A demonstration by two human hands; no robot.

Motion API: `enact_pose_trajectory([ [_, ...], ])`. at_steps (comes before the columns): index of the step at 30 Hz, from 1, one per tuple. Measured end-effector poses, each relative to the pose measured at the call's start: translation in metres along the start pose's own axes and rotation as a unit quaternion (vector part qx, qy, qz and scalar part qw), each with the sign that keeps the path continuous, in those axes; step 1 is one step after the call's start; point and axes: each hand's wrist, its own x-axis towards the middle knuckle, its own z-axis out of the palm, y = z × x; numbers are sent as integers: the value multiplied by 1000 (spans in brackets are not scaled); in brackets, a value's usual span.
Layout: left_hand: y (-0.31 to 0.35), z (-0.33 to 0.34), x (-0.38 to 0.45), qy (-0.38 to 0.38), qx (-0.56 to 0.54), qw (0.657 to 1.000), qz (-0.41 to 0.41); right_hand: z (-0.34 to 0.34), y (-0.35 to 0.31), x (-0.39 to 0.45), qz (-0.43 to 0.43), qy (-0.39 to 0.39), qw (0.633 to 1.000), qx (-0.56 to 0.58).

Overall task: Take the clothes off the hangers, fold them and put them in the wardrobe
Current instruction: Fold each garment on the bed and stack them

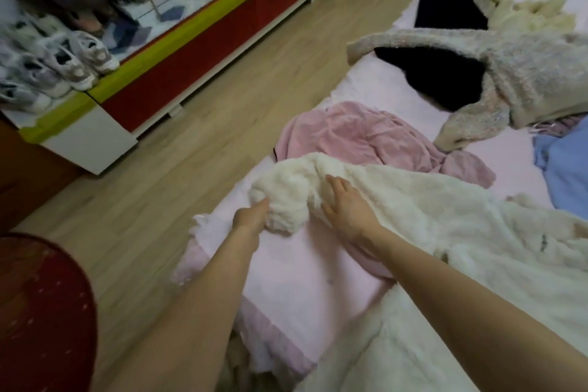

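On the bed: pink sheet [299,280] bears a white fluffy garment [429,232], spread from the lower right toward the middle.
Left hand [251,216]: grip closed on a bunched end of the white garment, fingers buried in the pile.
Right hand [345,204]: grip wide, fingers straight, palm pressing flat on the same garment just beside the bunch.
Other clothes: pink garment [359,137] just behind; black garment [445,79] under a pale knit [525,73]; blue garment [566,169] at right edge.
Floor: wood [159,184]; sneakers [57,67] on a low cabinet [191,57].
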Motion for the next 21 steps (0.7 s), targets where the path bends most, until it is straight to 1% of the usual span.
enact_pose_trajectory([
  [2, 14, 1, 2, 11, -19, 999, 33, 2, -8, 9, 7, -3, 1000, -1],
  [4, 47, 1, 2, -1, -8, 993, 117, -1, -17, 25, 2, 3, 1000, -20],
  [5, 67, 0, -1, -14, 4, 988, 153, -4, -25, 32, 2, 9, 1000, -13],
  [7, 104, -7, -9, -30, 8, 981, 194, -13, -44, 46, 4, 19, 999, 29],
  [9, 132, -19, -11, -82, -14, 974, 211, -21, -63, 58, 17, 10, 999, 40],
  [11, 157, -37, -9, -128, -4, 963, 235, -24, -78, 75, 21, -9, 1000, 19],
  [13, 172, -55, 2, -140, 80, 942, 294, -27, -92, 90, 38, -9, 999, 23],
  [16, 180, -77, 14, -120, 262, 889, 357, -28, -104, 106, 56, 9, 997, 55],
  [17, 179, -82, 13, -117, 281, 880, 364, -29, -105, 108, 60, 9, 996, 70],
  [19, 179, -95, 11, -130, 231, 899, 349, -29, -114, 113, 76, -4, 989, 129],
  [21, 178, -103, 6, -176, 175, 909, 334, -28, -121, 117, 86, -13, 981, 176],
])
